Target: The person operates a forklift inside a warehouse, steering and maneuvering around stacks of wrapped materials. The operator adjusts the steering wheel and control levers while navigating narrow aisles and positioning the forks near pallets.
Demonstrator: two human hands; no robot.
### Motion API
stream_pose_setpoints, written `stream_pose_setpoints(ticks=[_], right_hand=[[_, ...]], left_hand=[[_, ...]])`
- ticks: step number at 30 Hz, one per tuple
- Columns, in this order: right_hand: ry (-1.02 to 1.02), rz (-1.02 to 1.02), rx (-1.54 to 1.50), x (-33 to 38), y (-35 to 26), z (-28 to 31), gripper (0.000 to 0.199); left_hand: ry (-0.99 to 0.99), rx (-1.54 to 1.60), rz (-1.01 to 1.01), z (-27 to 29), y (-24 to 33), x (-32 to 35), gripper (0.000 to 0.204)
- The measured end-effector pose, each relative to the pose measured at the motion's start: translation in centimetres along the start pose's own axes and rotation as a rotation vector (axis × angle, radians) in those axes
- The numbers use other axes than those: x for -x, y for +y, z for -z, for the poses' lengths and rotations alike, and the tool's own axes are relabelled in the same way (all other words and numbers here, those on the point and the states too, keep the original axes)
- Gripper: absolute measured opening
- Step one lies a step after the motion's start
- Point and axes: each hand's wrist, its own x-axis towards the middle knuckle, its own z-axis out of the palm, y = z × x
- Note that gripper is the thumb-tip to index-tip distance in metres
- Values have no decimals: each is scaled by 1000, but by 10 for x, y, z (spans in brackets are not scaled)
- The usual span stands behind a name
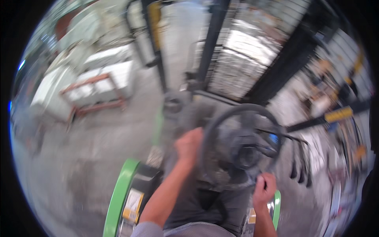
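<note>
I sit in a green vehicle with a black steering wheel [241,144] in front of me. My left hand [190,144] is closed on the wheel's left rim. My right hand [265,187] grips the lower right rim, fingers curled round it. Black control levers [300,168] stand to the right of the wheel. The black mast uprights [211,43] and a wire mesh guard [244,59] rise ahead. The picture is blurred by motion.
A grey concrete floor [90,158] spreads to the left. White blocks on a reddish pallet rack [96,93] stand at the left. The green body edge [120,197] curves beside my left arm. Shelves with mixed goods [339,118] line the right.
</note>
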Motion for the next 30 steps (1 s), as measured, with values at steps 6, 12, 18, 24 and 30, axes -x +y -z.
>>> stream_pose_setpoints(ticks=[6, 12, 18, 24, 30], right_hand=[[226, -105, 83, -76, -6, 0, 13], [359, -130, 80, -161, -69, -7, 18], [348, 115, 106, -158, -211, -160, 15], [87, 341, 63, -37, -379, -294, 13], [-118, 422, -30, 89, -522, -420, 18]], left_hand=[[-159, -121, 158, 5, 22, -33, 35], [-128, -67, 122, 37, 33, -34, 34], [-49, -71, 31, 115, -54, -48, 32], [-62, -18, 35, 236, -140, -57, 22], [7, -29, -21, 383, -263, -113, 23]])
